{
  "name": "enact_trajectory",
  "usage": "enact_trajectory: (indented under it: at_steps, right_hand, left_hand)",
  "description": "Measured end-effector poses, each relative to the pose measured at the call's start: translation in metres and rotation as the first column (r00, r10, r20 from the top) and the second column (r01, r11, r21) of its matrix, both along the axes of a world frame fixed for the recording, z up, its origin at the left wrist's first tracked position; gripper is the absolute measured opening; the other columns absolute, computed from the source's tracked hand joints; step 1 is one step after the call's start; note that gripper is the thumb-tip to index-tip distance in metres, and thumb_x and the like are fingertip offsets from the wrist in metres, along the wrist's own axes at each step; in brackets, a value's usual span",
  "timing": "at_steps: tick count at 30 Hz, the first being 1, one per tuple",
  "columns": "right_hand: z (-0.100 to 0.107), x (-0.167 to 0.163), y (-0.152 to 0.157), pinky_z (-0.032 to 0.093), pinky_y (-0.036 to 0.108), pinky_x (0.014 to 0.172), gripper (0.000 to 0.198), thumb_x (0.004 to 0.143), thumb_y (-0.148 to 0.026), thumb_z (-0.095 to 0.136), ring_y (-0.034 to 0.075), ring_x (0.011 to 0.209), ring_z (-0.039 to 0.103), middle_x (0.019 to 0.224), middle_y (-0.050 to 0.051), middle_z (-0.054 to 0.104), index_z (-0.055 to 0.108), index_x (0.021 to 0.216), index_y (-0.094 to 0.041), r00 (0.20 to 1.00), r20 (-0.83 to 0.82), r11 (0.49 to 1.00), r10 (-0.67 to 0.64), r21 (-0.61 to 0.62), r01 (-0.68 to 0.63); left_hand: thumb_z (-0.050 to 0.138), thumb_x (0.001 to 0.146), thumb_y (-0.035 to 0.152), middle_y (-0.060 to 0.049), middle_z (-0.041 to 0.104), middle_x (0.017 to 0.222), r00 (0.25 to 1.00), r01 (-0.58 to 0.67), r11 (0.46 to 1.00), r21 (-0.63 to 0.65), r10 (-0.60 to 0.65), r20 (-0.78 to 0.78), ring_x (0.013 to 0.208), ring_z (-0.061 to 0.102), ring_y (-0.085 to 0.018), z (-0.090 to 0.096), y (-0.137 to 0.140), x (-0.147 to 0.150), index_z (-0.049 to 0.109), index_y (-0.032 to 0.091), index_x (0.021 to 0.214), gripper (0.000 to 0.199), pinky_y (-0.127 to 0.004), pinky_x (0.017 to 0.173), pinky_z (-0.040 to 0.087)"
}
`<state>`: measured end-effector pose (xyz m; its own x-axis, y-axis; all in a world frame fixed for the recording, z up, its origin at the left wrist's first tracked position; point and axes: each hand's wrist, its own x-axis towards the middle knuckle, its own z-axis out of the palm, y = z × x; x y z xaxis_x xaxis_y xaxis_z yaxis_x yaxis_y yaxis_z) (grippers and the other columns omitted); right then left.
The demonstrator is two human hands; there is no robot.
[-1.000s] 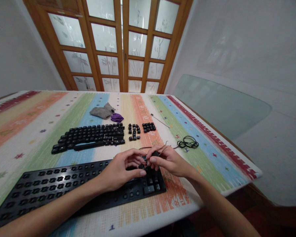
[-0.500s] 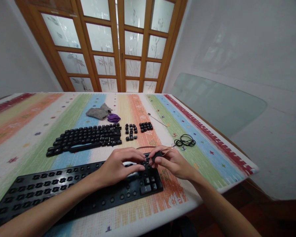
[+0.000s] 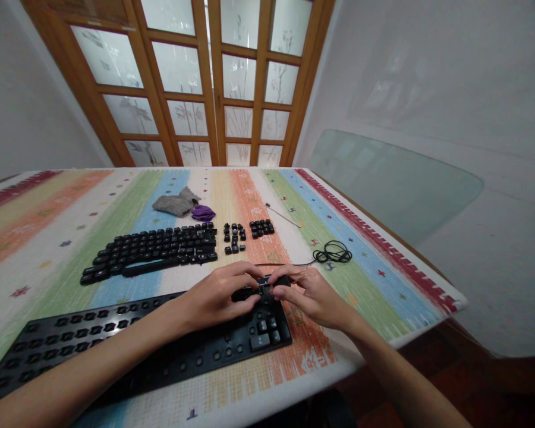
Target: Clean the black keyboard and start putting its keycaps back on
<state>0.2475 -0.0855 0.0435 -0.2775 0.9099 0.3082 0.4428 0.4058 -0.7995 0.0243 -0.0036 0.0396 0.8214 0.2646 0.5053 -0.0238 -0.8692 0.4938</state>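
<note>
A black keyboard [image 3: 160,339] lies along the near side of the table, most of its keycaps off and the bare switches showing. A few keycaps [image 3: 267,330] stand on its right end. My left hand [image 3: 227,291] arches over the upper right of the keyboard, thumb and fingertips drawn close together; what lies between them is hidden. Beside it, my right hand [image 3: 314,294] pinches the dark handle of a wire keycap puller [image 3: 284,280], whose thin wires show by the fingers. The fingertips of both hands almost meet above the keyboard.
Removed keycaps [image 3: 156,249] lie in rows behind the keyboard, with smaller groups [image 3: 261,227] to their right. A coiled black cable [image 3: 333,252] and a thin rod [image 3: 285,216] lie at right. Grey cloth [image 3: 176,204] and purple cloth [image 3: 203,213] lie farther back.
My right hand has turned slightly, lowering the puller's dark handle toward the keyboard. My left hand stays over the same area. The whole view has shifted a little to the left.
</note>
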Motion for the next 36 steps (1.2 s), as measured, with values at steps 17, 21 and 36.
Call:
enact_trajectory:
  at_steps: [17, 21, 36]
  right_hand:
    - [-0.012, 0.009, 0.002, 0.052, 0.028, 0.066, 0.03, 0.096, -0.046, 0.057, 0.015, 0.071, 0.065, 0.081, 0.004, 0.068, 0.066, 0.1, -0.018, 0.98, -0.193, 0.997, -0.038, -0.08, 0.023]
    - [-0.011, 0.008, 0.001, 0.054, 0.028, 0.065, 0.034, 0.095, -0.051, 0.057, 0.014, 0.07, 0.065, 0.082, 0.004, 0.068, 0.067, 0.098, -0.018, 0.96, -0.281, 0.996, -0.009, -0.084, -0.015]
    - [-0.011, 0.011, -0.004, 0.055, 0.029, 0.067, 0.026, 0.097, -0.044, 0.057, 0.015, 0.071, 0.066, 0.085, 0.004, 0.068, 0.065, 0.101, -0.02, 0.951, -0.297, 0.996, -0.085, 0.004, 0.09]
  left_hand:
    - [0.066, 0.087, 0.028, -0.011, 0.072, 0.108, 0.992, -0.118, 0.841, -0.528, 0.074, -0.104, 0.091, 0.069, -0.019, -0.002, 0.013, 0.015, 0.062, 0.013, 0.119, 0.036, -0.035, 0.084, 0.056]
    - [0.069, 0.088, 0.034, -0.008, 0.075, 0.104, 0.99, 0.008, 0.671, -0.741, -0.108, -0.087, 0.091, 0.069, -0.018, -0.003, 0.013, 0.017, 0.069, 0.015, 0.111, 0.03, -0.034, 0.085, 0.054]
    - [0.073, 0.079, 0.036, -0.008, 0.07, 0.1, 0.981, -0.147, 0.715, -0.683, 0.196, -0.005, 0.085, 0.067, -0.018, -0.008, 0.039, 0.027, 0.072, 0.014, 0.099, 0.03, -0.035, 0.082, 0.054]
